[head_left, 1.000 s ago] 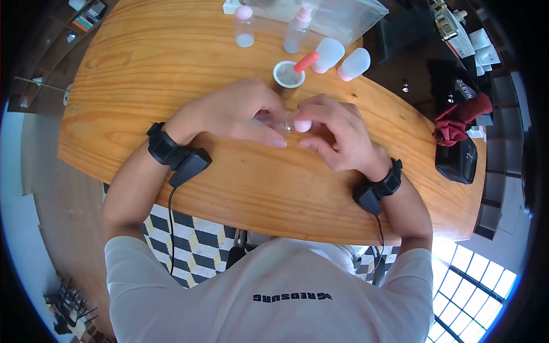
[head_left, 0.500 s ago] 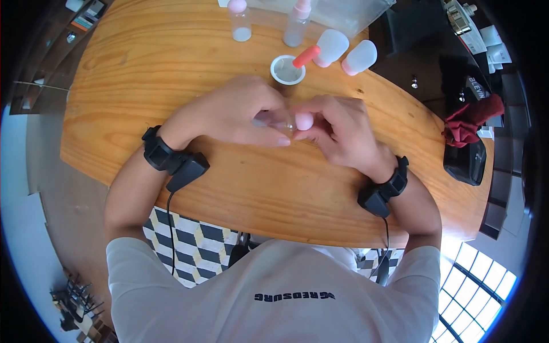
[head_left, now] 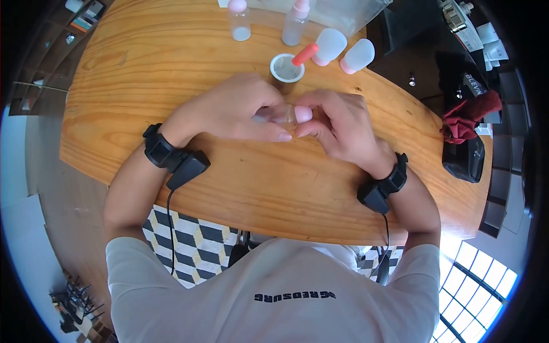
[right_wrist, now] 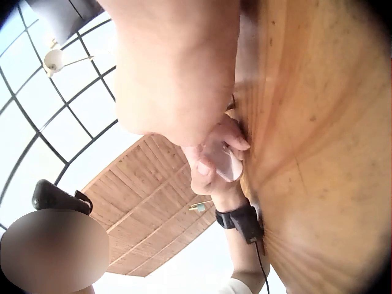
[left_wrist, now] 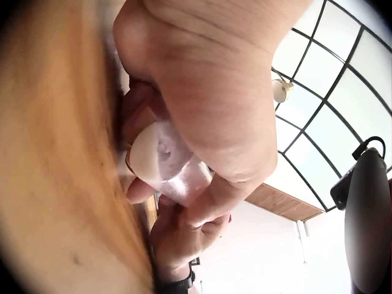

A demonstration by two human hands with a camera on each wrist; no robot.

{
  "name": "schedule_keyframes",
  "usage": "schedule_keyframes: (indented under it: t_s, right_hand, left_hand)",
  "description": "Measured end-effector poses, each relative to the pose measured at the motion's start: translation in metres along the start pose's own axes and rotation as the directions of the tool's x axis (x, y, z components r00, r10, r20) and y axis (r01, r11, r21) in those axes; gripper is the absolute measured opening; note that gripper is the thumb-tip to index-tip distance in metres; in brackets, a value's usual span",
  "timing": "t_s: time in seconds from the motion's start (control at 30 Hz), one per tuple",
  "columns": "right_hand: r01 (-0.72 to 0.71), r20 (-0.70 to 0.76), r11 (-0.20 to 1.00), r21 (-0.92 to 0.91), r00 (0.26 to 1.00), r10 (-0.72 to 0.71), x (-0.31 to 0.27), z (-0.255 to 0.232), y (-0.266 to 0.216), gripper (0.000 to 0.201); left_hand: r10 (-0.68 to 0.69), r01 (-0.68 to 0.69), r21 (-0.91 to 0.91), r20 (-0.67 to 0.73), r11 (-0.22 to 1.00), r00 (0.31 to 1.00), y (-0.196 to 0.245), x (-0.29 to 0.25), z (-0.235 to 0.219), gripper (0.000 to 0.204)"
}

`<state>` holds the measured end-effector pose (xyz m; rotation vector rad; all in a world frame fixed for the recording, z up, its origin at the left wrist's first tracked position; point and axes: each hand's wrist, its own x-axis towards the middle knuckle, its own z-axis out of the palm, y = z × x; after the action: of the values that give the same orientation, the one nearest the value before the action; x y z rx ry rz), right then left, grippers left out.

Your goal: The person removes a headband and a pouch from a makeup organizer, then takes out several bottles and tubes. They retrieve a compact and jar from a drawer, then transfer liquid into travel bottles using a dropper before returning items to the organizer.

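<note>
My left hand (head_left: 243, 108) grips a small clear bottle (head_left: 279, 114) that lies on its side above the table. White stuff shows inside the bottle near its base (left_wrist: 147, 153) in the left wrist view. At the bottle's other end is a rounded pink cap (head_left: 303, 114), pinched between the thumb and fingers of my right hand (head_left: 347, 128). From the right wrist view, the bottle shows only partly between the left fingers. Just beyond both hands stands a white tub (head_left: 287, 68) with a red-handled tool (head_left: 306, 54) leaning in it.
Behind the tub stand a pink-capped bottle (head_left: 241, 23), a pink-topped pump bottle (head_left: 294, 27) and two frosted bottles (head_left: 330, 47) resting on pink caps. A translucent bag (head_left: 349, 14) lies at the back. To the right are a dark red cloth (head_left: 469, 119) and a black case (head_left: 464, 159).
My right thumb and fingers have closed in on the pink cap from a looser spread. The left hand keeps its grip on the bottle. The head view has shifted slightly.
</note>
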<state>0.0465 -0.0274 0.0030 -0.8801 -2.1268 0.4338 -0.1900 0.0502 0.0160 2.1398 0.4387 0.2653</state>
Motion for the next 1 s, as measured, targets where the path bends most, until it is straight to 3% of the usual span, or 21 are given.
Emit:
schedule_keyframes:
  t_s: [0.07,0.13,0.17,0.27,0.33,0.37,0.43,0.47,0.53,0.63,0.87,0.93,1.0]
  right_hand:
    - [-0.027,0.013,0.998,-0.051,1.0,0.028,0.0,-0.002,0.001,0.031]
    - [0.048,0.145,0.967,-0.252,0.989,-0.011,-0.001,-0.006,0.01,0.034]
    - [0.047,0.144,0.966,-0.254,0.99,-0.01,-0.002,-0.009,0.011,0.034]
    - [-0.044,0.176,0.99,-0.136,0.982,0.068,0.001,-0.016,0.007,0.036]
    - [-0.097,0.095,0.995,0.027,0.991,0.094,0.007,-0.016,-0.007,0.026]
    - [-0.095,0.094,0.995,0.026,0.991,0.092,0.008,-0.011,-0.004,0.026]
    - [0.119,-0.017,0.987,0.109,0.993,-0.118,0.005,0.0,0.006,0.022]
    - [0.121,-0.018,0.987,0.108,0.993,-0.12,0.004,0.001,0.007,0.022]
    - [-0.013,0.015,0.99,0.143,1.0,0.011,0.001,0.001,0.008,0.027]
    - [0.04,0.061,0.999,0.005,0.997,-0.04,0.004,-0.005,0.003,0.028]
    - [0.041,0.098,0.999,0.027,0.994,-0.044,0.004,-0.007,0.0,0.032]
    - [-0.14,0.103,0.98,0.143,0.987,0.126,0.003,-0.006,-0.004,0.03]
    - [-0.191,0.1,0.964,0.184,0.979,0.175,0.002,-0.005,-0.011,0.028]
  left_hand:
    - [0.027,-0.025,0.065,-0.025,0.998,0.999,0.0,0.001,0.001,0.046]
    - [0.042,-0.039,0.087,-0.036,0.995,0.998,0.0,0.001,0.003,0.046]
    - [0.053,-0.048,0.108,-0.048,0.993,0.997,0.001,0.001,0.003,0.046]
    - [0.026,-0.024,0.073,-0.03,0.997,0.999,0.003,0.0,0.0,0.045]
    - [0.031,-0.029,0.069,-0.022,0.997,0.999,0.0,0.0,0.0,0.044]
    - [0.035,-0.035,0.063,-0.011,0.997,0.999,-0.001,0.0,-0.001,0.044]
    - [0.035,-0.035,0.055,0.011,0.998,0.999,-0.002,-0.001,-0.002,0.039]
    - [0.034,-0.035,0.045,0.034,0.998,0.999,-0.002,-0.002,-0.003,0.034]
    - [0.013,-0.015,0.051,0.04,0.999,0.999,-0.002,-0.002,-0.002,0.034]
    - [-0.017,0.014,0.05,0.05,0.999,0.999,0.0,-0.002,-0.003,0.033]
    - [0.036,-0.037,0.072,0.023,0.997,0.999,0.002,-0.001,-0.001,0.029]
    - [0.008,-0.01,0.076,0.021,0.997,1.0,0.002,0.0,0.0,0.029]
    - [-0.022,0.021,0.081,0.014,0.996,1.0,0.003,0.0,0.001,0.029]
